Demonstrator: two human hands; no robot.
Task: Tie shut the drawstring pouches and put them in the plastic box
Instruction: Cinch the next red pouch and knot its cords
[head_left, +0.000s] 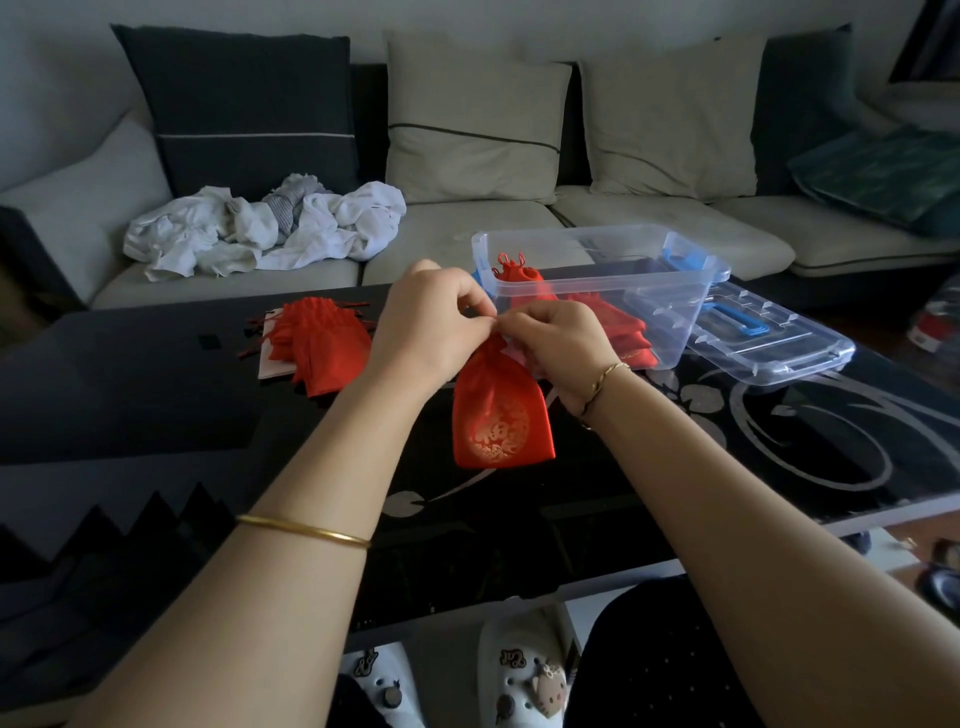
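A red drawstring pouch (496, 415) with a gold emblem hangs over the black table, its neck gathered at the top. My left hand (431, 322) and my right hand (558, 338) meet at that neck, both pinching its drawstrings between curled fingers. The knot itself is hidden by my fingers. A pile of flat red pouches (317, 348) lies on the table to the left. The clear plastic box (696, 291) stands behind my hands and holds several red pouches (519, 278), one upright with its neck tied.
The box's clear lid (779, 338) with a blue handle lies right of the box. The black glass table (130, 395) has a floral pattern at the right. A sofa with cushions and crumpled white clothes (260, 228) stands behind it.
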